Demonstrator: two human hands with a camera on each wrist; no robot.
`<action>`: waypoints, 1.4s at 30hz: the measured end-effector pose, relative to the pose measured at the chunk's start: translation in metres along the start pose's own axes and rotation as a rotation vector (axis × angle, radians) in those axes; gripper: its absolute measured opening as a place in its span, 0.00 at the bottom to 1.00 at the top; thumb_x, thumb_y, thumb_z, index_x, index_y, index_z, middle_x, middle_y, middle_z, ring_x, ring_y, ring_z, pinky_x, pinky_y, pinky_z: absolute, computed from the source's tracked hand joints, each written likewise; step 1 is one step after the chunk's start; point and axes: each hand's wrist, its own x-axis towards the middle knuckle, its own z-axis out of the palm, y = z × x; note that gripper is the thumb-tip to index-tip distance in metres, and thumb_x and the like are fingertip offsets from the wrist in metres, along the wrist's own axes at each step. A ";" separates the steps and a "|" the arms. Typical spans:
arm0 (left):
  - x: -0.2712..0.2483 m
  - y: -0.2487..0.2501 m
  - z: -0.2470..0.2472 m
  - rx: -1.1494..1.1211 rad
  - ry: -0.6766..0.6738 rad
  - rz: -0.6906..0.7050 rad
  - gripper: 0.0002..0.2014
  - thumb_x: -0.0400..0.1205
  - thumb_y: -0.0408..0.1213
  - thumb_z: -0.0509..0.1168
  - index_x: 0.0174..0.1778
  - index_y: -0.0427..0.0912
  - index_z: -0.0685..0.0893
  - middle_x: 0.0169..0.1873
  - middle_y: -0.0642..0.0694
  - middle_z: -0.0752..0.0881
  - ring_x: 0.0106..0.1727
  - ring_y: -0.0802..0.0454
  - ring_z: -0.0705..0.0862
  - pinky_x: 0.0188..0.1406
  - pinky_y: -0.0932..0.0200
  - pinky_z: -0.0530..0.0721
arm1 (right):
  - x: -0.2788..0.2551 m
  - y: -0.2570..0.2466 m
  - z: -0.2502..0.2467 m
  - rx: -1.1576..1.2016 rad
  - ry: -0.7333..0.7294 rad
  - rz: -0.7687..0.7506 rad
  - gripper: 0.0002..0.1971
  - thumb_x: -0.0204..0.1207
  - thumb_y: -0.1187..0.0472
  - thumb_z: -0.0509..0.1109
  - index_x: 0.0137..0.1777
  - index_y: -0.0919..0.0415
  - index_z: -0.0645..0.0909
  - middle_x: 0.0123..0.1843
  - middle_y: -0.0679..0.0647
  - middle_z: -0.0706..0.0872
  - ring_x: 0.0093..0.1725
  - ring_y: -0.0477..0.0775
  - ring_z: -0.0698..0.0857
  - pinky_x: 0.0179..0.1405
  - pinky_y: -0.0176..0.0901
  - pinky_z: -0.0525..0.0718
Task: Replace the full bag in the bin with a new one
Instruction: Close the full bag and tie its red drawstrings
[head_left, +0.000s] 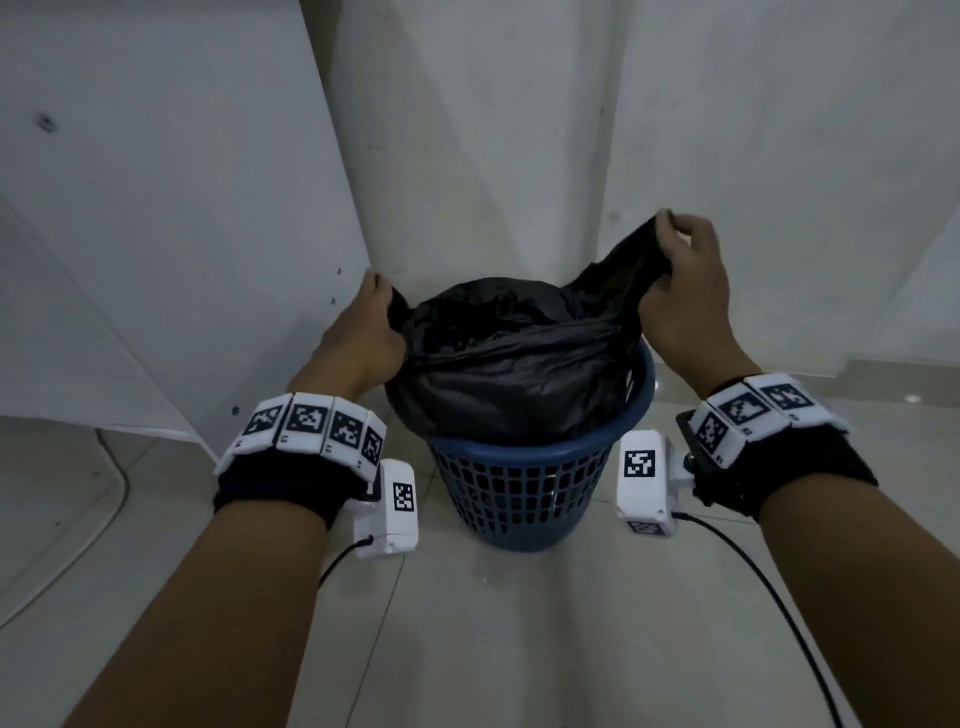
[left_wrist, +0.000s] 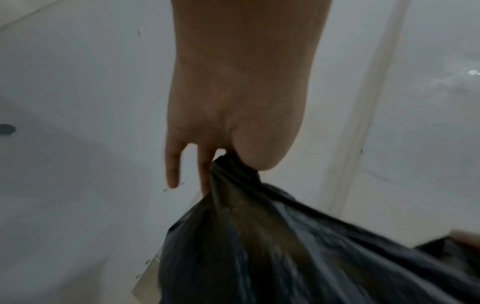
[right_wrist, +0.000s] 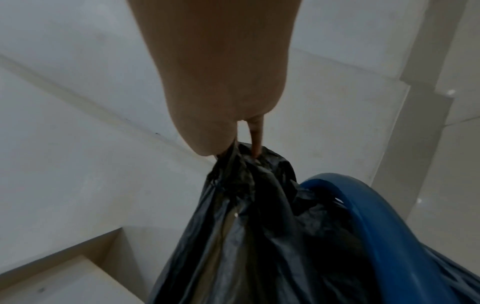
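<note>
A blue plastic lattice bin (head_left: 519, 488) stands on the tiled floor in a wall corner. A full black bag (head_left: 511, 358) bulges out of its top. My left hand (head_left: 371, 325) pinches the bag's left edge beside the rim. Higher up on the right, my right hand (head_left: 680, 275) grips a bunched corner of the bag, pulled up above the bin. In the left wrist view the black bag (left_wrist: 259, 236) gathers into my left hand (left_wrist: 228, 144). The right wrist view shows my right hand (right_wrist: 233, 131) holding the gathered bag (right_wrist: 249, 216) beside the blue rim (right_wrist: 363, 216).
White walls (head_left: 493, 156) close in behind the bin, and a white panel (head_left: 156, 234) leans at the left. A low step (head_left: 904, 374) runs at the right. Pale floor tiles (head_left: 467, 649) spread in front, crossed by black wrist cables (head_left: 779, 597).
</note>
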 end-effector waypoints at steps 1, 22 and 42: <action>-0.002 0.002 0.000 -0.057 0.068 0.071 0.39 0.84 0.23 0.57 0.89 0.43 0.48 0.89 0.50 0.47 0.85 0.45 0.59 0.82 0.53 0.62 | 0.001 -0.004 0.001 0.023 0.078 -0.044 0.32 0.72 0.81 0.59 0.80 0.73 0.69 0.73 0.67 0.74 0.69 0.52 0.73 0.59 0.17 0.65; -0.012 0.044 -0.008 0.374 0.069 -0.214 0.07 0.82 0.31 0.63 0.37 0.39 0.79 0.45 0.41 0.82 0.54 0.40 0.84 0.52 0.52 0.77 | 0.001 -0.026 -0.010 -0.698 -0.712 0.287 0.12 0.82 0.64 0.61 0.61 0.67 0.79 0.61 0.65 0.83 0.58 0.68 0.84 0.53 0.53 0.80; -0.003 0.041 -0.038 -0.599 0.433 0.355 0.33 0.84 0.30 0.69 0.84 0.50 0.68 0.75 0.50 0.78 0.76 0.56 0.76 0.72 0.60 0.79 | 0.020 -0.063 -0.010 0.095 0.155 -0.213 0.17 0.73 0.63 0.72 0.62 0.62 0.87 0.63 0.53 0.89 0.62 0.51 0.86 0.66 0.47 0.83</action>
